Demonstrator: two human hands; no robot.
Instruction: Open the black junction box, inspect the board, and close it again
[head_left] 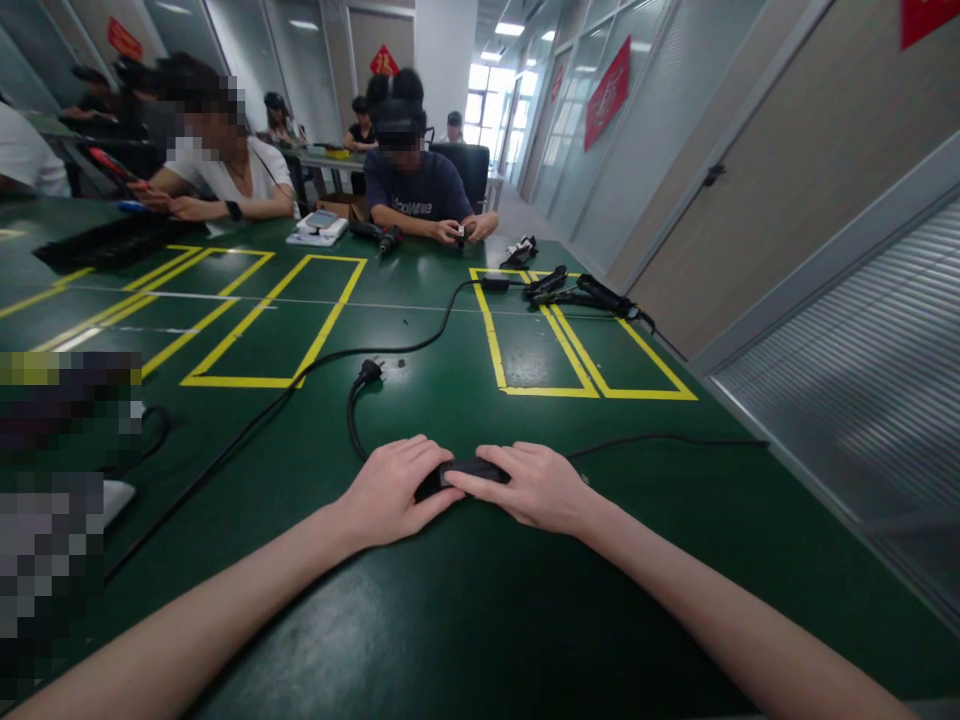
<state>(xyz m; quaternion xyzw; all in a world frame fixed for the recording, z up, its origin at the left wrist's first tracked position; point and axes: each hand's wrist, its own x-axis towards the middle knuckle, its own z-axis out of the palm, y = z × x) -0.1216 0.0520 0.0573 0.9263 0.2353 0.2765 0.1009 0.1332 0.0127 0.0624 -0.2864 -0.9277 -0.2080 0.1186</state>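
Observation:
A black power adapter [480, 468] lies low over the green table [420, 620] in front of me, partly covered by my fingers. My left hand [397, 492] is closed round its left end. From the right, my right hand [534, 485] grips the other end, its thumb stretched along the near side toward the left hand. A thick black cord leads from behind my left hand to a power plug [369, 373] on the table. On the right, a thinner black cable [667, 438] runs from behind my right hand toward the table's edge.
Another black cable [337, 354] crosses the table to a small black box [495, 284]. Yellow tape outlines [247, 381] mark the surface. Black folded gear [600, 295] lies back right; a drill [388, 240] and a white device [319, 226] lie farther off. People sit across the table.

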